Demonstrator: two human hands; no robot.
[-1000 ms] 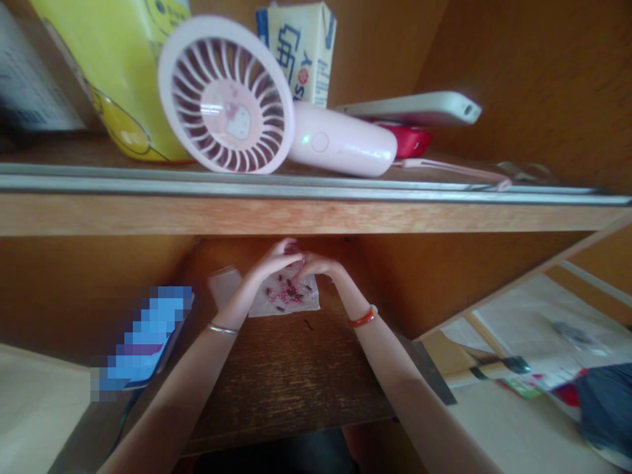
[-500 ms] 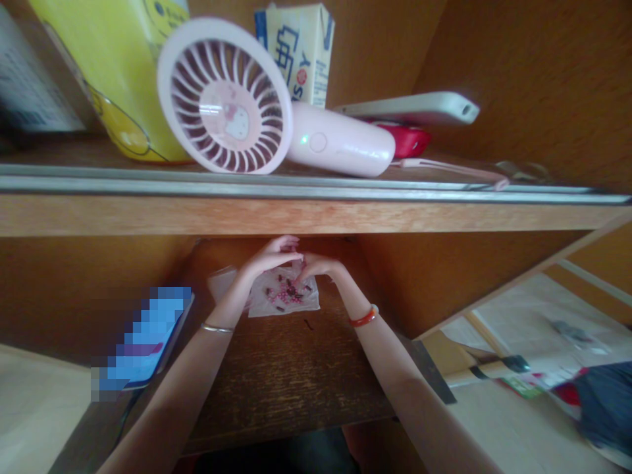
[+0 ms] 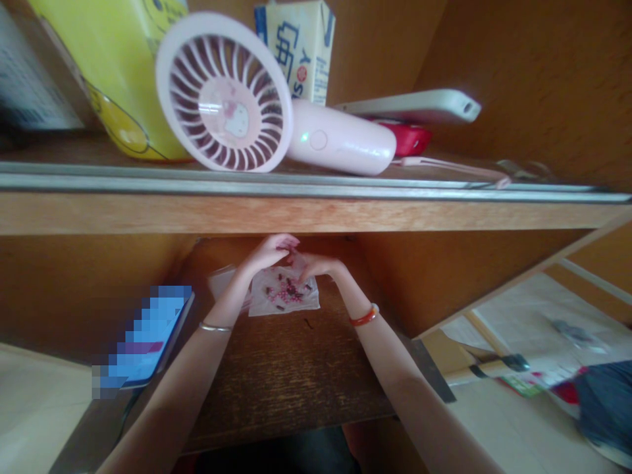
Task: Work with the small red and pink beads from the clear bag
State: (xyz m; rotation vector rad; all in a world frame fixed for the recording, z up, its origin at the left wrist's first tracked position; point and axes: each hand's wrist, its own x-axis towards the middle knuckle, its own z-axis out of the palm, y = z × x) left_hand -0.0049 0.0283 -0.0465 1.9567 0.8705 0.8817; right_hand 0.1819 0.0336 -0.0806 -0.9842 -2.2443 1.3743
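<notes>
Both my hands work at the back of a dark wooden desk, under a shelf. A clear plastic sheet lies there with several small pink and dark beads on it. My left hand is raised just above the beads, fingers curled in a pinch on something too small to make out. My right hand rests at the sheet's far right edge, fingers bent down and together, touching the sheet. A silver bangle is on my left wrist, an orange one on my right.
The wooden shelf above carries a pink hand fan, a yellow container, a drink carton, a white phone and a red item. A blurred-out phone leans at the desk's left. A hammer lies at lower right.
My left hand has lifted slightly and curled tighter into a pinch over the beads. The right hand has stayed at the sheet's edge.
</notes>
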